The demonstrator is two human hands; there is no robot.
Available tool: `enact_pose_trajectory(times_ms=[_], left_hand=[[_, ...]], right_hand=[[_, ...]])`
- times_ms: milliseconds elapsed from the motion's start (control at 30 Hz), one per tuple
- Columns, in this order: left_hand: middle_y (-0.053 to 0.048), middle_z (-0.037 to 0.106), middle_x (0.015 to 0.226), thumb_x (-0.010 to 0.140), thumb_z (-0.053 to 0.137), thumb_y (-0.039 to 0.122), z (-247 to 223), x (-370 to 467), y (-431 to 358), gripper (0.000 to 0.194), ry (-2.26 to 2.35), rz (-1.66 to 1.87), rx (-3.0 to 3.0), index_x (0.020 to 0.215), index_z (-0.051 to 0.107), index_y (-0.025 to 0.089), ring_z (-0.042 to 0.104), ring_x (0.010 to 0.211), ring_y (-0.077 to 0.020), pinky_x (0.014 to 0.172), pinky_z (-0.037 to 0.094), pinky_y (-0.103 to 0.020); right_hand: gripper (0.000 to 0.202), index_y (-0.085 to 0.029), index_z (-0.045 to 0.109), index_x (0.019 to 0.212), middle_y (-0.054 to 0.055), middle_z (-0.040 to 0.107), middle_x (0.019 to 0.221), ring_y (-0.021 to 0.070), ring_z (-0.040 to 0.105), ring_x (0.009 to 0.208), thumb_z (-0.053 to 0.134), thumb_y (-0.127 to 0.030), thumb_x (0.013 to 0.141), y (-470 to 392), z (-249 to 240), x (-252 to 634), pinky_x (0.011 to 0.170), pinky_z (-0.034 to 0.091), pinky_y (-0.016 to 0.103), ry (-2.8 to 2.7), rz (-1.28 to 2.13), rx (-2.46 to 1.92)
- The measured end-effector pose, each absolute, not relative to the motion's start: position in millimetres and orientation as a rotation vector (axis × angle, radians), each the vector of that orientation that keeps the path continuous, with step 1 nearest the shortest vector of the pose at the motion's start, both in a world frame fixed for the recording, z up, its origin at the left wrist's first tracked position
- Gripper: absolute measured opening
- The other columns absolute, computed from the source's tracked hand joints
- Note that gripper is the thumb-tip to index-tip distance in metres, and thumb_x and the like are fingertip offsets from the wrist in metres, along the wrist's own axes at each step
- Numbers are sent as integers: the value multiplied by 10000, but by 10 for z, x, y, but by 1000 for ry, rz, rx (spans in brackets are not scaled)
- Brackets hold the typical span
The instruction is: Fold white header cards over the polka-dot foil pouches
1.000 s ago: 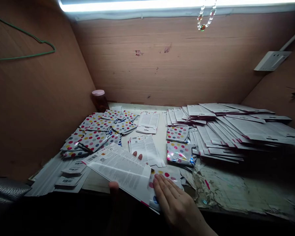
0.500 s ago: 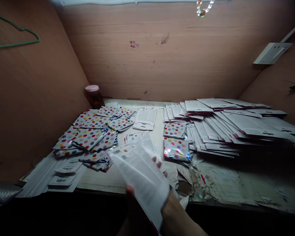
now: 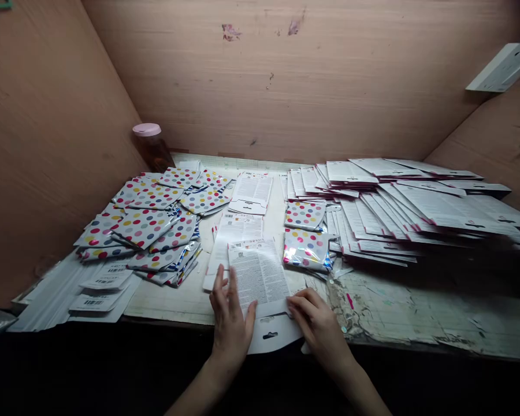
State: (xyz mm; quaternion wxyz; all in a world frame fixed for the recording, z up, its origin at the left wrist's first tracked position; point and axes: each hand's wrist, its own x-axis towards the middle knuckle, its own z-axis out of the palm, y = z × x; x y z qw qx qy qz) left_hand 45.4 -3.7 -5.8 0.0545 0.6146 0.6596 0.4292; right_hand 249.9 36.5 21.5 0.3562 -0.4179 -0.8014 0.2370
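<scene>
A white printed cardboard sleeve (image 3: 260,274) lies at the table's front edge, its end flap with a hang hole (image 3: 281,336) toward me and jutting past the edge. My left hand (image 3: 230,318) rests at its left side, fingers spread and the thumb on the sleeve. With bent fingers and thumb, my right hand (image 3: 318,323) pinches the sleeve's right edge near the flap's fold. Another printed sleeve (image 3: 242,226) lies partly underneath, and a further sleeve (image 3: 250,193) lies beyond it.
Dotted foil packets (image 3: 151,228) are heaped at left, above barcoded white cards (image 3: 97,303). Two dotted packets (image 3: 307,249) lie right of centre, beside a large spread of sleeves (image 3: 437,211). A pink-lidded jar (image 3: 149,144) stands at the back left. Wooden walls (image 3: 260,86) enclose the table.
The sleeves held up in my hands are now down on the table. My left hand has spread open, and my right has moved to the sleeve's right edge. The view has tilted down.
</scene>
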Motion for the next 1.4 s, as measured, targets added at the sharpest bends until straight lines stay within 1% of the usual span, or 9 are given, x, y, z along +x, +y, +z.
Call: enact_pose_trajectory(times_ms=[100,167,233,300,467,833,1000,1200,1400], left_hand=[[-105,471,1455,894,570,237,-64,345,-196,447,1869,898,2399,1338,517,251,355,1385,-327,1102,325,-575],[-117,505,1434,880,583,425,-64,215,-272,570,1631,661,2588,1389,469,195,386,1372,-321,1120,319,-549],[-151,423,1491,824,564,614,-81,107,-310,815,1556,524,2649,1462,364,147,372,1380,-343,1124,311,-541],[-159,388,1511,787,545,691,-112,54,-316,914,1559,491,2684,1483,325,141,352,1390,-355,1135,287,-537],[-153,407,1499,794,554,672,-169,82,-302,883,1588,525,2730,1468,359,136,357,1392,-337,1161,240,-508],[-148,433,1485,802,550,662,-146,106,-323,844,1601,579,2656,1452,393,147,386,1374,-341,1140,285,-511],[-149,411,1497,808,544,657,-159,104,-323,854,1605,557,2685,1461,372,134,362,1390,-332,1157,246,-496],[-147,429,1486,800,540,675,-175,99,-313,856,1598,596,2678,1455,385,146,378,1380,-340,1152,254,-506],[-142,440,1480,806,527,680,-151,115,-312,875,1619,589,2644,1459,361,123,380,1382,-318,1160,247,-488]], right_hand=[[139,-207,649,920,61,567,871,187,611,776,510,-199,928,449,26,2398,684,546,306,-2070,648,-1081],[136,-213,645,918,56,559,864,192,591,796,512,-192,929,430,-21,2369,702,528,318,-2089,644,-1076],[134,-217,648,915,51,559,844,204,567,808,518,-186,928,388,-28,2349,710,507,339,-2123,616,-1070],[123,-218,652,902,46,562,818,211,545,799,535,-185,922,350,-26,2321,711,486,355,-2140,592,-1070],[128,-221,642,844,34,582,785,215,533,785,546,-185,919,313,-44,2253,715,444,362,-2148,554,-1093],[209,-187,550,813,67,561,819,236,455,791,414,-185,972,350,-158,2144,726,335,385,-2298,308,-1116],[234,-198,529,816,32,542,789,203,483,762,369,-167,983,48,-62,2269,762,357,365,-2398,353,-919],[214,-184,541,1134,71,571,932,216,536,874,440,-120,956,132,34,2407,766,426,344,-2327,445,-1011],[120,-193,557,826,47,550,822,217,521,797,511,-170,935,396,-86,2223,706,423,337,-2301,483,-1088]])
